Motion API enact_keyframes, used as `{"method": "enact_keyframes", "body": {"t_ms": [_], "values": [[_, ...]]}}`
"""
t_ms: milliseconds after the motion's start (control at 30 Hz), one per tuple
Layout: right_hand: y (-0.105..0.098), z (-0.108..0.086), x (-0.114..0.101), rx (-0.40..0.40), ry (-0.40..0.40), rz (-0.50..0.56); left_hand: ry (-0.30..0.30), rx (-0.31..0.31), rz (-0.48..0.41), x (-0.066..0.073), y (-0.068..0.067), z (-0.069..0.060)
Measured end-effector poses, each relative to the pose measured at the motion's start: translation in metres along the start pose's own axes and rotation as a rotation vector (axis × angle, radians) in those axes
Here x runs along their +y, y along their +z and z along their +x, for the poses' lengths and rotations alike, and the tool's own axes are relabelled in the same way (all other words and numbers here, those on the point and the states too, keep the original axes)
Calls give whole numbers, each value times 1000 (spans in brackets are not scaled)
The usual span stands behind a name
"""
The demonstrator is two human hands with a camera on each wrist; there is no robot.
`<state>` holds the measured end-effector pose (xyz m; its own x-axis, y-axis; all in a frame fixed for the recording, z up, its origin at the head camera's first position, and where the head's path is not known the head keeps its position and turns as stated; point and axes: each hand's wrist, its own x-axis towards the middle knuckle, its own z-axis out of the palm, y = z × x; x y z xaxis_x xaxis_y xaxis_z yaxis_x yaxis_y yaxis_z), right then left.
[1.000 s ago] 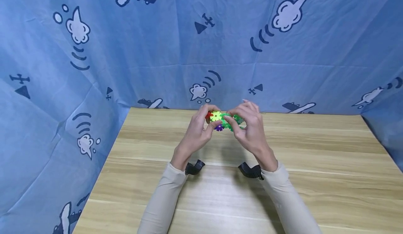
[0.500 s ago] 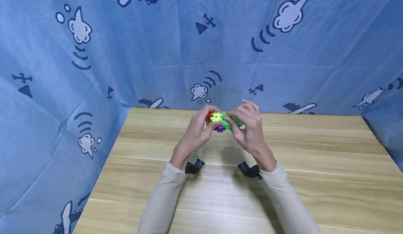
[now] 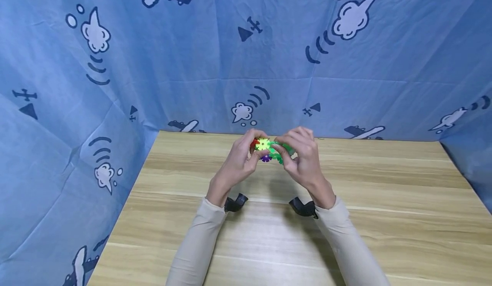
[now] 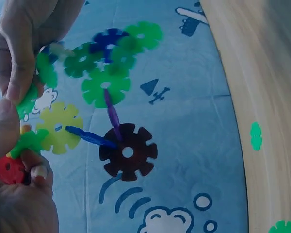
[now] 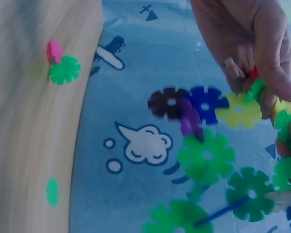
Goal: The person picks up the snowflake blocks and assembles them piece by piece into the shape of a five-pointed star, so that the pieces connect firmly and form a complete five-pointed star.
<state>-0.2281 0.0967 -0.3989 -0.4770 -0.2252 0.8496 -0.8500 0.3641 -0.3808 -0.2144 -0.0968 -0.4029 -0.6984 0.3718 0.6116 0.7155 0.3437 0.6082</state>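
A linked cluster of notched plastic snowflake discs is held up between both hands above the table. In the head view my left hand (image 3: pixel 240 157) pinches its left side, near the yellow disc (image 3: pixel 263 144) and a red disc (image 4: pixel 10 170). With thumb and fingers my right hand (image 3: pixel 303 155) pinches green discs (image 5: pixel 285 124) on the other side. Below hangs a chain with a dark brown disc (image 4: pixel 138 162), a blue disc (image 5: pixel 206 104), a purple disc (image 5: pixel 188 116) seen edge-on and several green ones. The fingers partly cover the gripped joint.
The wooden table (image 3: pixel 384 192) spreads beneath both arms, with a blue patterned cloth (image 3: pixel 192 55) behind it. Black wrist mounts (image 3: pixel 236 202) jut inward. In the wrist views, a green disc (image 5: pixel 64 70), a pink disc (image 5: pixel 54 50) and other green ones show against wood.
The right hand has shifted slightly, its raised fingers coming lower. The cluster stays between both hands, with its green discs tilted a little differently.
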Motion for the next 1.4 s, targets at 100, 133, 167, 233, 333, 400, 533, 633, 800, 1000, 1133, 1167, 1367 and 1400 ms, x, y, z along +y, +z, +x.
{"method": "enact_keyframes", "body": {"t_ms": [100, 133, 167, 233, 333, 400, 533, 633, 800, 1000, 1133, 1167, 1367, 1400], "values": [[2, -2, 0, 16, -10, -15, -17, 5, -5, -1, 2, -1], [3, -2, 0, 17, -14, -17, -21, 4, -5, -1, 2, -2], [3, -2, 0, 14, -16, -16, -24, 2, -6, -2, 2, -2], [2, -2, 1, 3, -15, 0, -24, -3, -9, -2, 1, -3], [0, -1, 2, -19, -23, 13, -17, -16, -8, -2, 0, -2], [-1, -1, 3, -28, -35, 8, -14, -19, -7, -3, 0, -2], [0, -1, 3, -13, -42, -17, -16, -9, -10, -3, 2, -1], [2, -2, 2, 9, -43, -43, -26, 8, -10, -4, 4, -1], [0, -2, 3, -18, -43, -10, -18, 6, -20, -4, 3, -2], [-5, -1, 5, -77, -3, 80, 11, -28, -23, -4, 0, -2], [-5, -1, 4, -78, 23, 69, -3, -33, -13, -3, -4, -3], [-5, -1, 3, -80, 29, 67, -10, -26, -14, -2, -5, -3], [-9, 5, -1, -62, 111, 77, -43, 30, -47, -1, -15, -3], [-9, 6, -1, -56, 127, 81, -48, 29, -56, -1, -15, -2]]}}
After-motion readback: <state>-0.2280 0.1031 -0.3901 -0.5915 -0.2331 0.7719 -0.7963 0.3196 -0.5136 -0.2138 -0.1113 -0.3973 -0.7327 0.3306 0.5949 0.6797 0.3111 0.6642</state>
